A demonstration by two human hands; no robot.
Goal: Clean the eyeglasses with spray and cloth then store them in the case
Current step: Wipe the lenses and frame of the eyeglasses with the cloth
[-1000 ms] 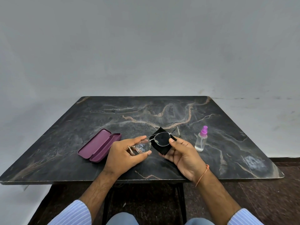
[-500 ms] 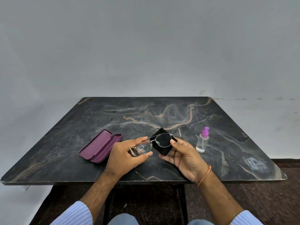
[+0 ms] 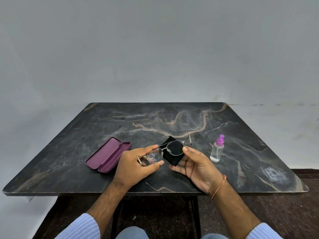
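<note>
Two hands hold the wire-framed eyeglasses above the marble table: the left hand pinches the droplet-speckled lens, the right hand holds the black cloth behind the other lens. The open maroon case lies left, the spray bottle stands right.
</note>
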